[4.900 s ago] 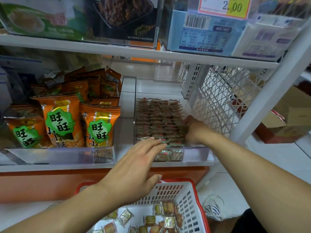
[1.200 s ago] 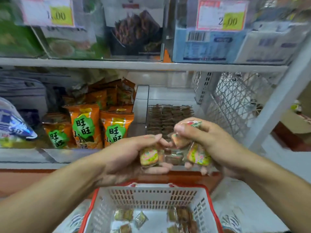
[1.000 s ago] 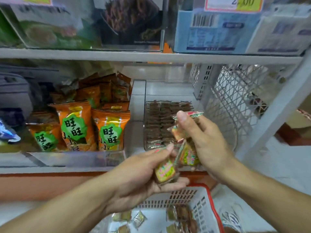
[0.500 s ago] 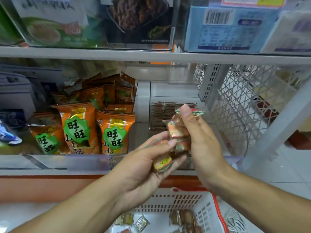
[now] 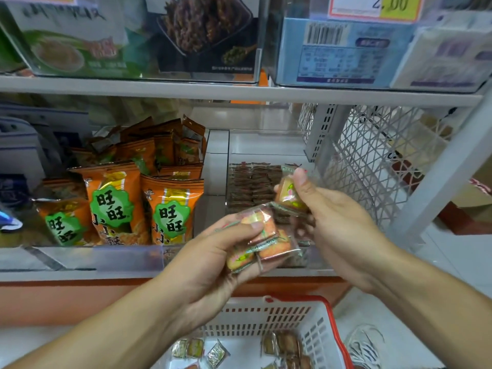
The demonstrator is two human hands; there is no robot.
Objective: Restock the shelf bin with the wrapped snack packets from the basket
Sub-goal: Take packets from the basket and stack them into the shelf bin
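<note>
Head view: left hand grips several snack packets, right hand pinches one packet.

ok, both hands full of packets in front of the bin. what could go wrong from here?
1. The left hand holds a loose fan of packets in a shallow grip; one could slip off and miss the basket.
2. The right hand pinches a single packet; the crinkly wrapper may slide.
3. The shelf bin rows look packed, so additions may sit crooked.

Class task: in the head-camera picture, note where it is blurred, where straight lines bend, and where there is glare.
Head view: upper-shelf boxes blurred, price tag smeared; white upright leans and shelf edge tilts, wide-angle distortion; glare on clear bin front; packets in left hand fairly sharp.
</note>
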